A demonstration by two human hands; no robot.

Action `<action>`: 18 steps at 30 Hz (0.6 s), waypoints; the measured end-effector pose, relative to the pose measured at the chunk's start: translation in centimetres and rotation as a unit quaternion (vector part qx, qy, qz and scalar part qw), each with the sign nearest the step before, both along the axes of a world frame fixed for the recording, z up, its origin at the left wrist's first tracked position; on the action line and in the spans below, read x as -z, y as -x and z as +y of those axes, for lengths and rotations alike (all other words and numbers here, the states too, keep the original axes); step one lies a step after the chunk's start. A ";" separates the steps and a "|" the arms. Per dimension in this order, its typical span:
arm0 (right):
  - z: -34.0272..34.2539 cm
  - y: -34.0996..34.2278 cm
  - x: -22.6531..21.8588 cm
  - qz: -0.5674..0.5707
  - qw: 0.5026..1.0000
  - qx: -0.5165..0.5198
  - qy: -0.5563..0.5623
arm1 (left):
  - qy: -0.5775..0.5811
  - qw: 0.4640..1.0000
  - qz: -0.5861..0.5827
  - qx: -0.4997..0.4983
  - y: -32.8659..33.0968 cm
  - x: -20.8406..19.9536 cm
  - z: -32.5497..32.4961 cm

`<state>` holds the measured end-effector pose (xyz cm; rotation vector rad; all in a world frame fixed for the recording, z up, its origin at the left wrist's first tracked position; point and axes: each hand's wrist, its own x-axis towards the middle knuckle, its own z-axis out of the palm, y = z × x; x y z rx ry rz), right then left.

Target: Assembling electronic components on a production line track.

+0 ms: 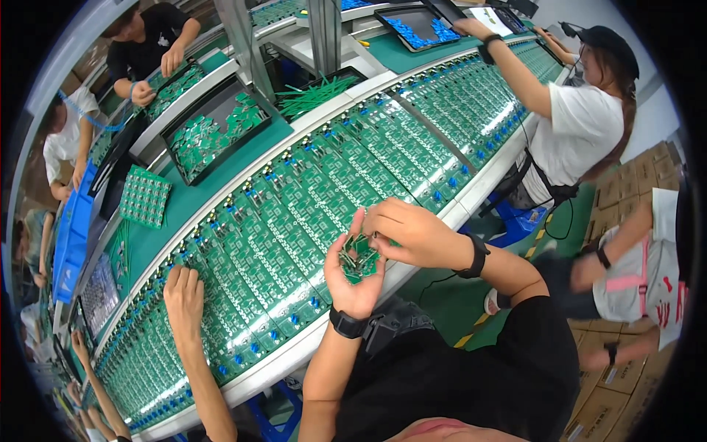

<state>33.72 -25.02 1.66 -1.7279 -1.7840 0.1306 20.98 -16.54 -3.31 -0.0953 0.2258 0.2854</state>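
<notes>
My left hand (355,292) is cupped palm up, holding a loose handful of small green circuit boards (358,267). My right hand (412,234) reaches over it from the right, thumb and fingers pinched on a small board at the edge of the handful; the fingertips partly hide it. Both hands are above a long line of green circuit board panels (294,228), with rows of small metal parts along the far edge and blue parts along the near edge. Black bands circle both my wrists.
Across the line stand a black tray of small green boards (213,136), a stack of green panels (145,196) and green strips (317,96). A tray of blue parts (420,33) lies farther right. A co-worker's hand (184,295) rests on the line to my left; other people work around it.
</notes>
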 end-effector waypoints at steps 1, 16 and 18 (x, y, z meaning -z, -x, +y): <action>0.0 0.0 0.1 0.015 1.000 0.000 -0.026 | 0.002 1.000 -0.003 -0.004 0.0 -0.1 0.1; 0.1 -1.2 -0.2 0.088 0.991 0.086 -0.061 | 0.021 0.998 0.050 -0.034 0.0 -1.0 0.1; 0.7 -3.3 -0.6 0.110 0.986 0.120 -0.045 | 0.021 0.998 0.058 -0.032 0.2 -0.8 0.1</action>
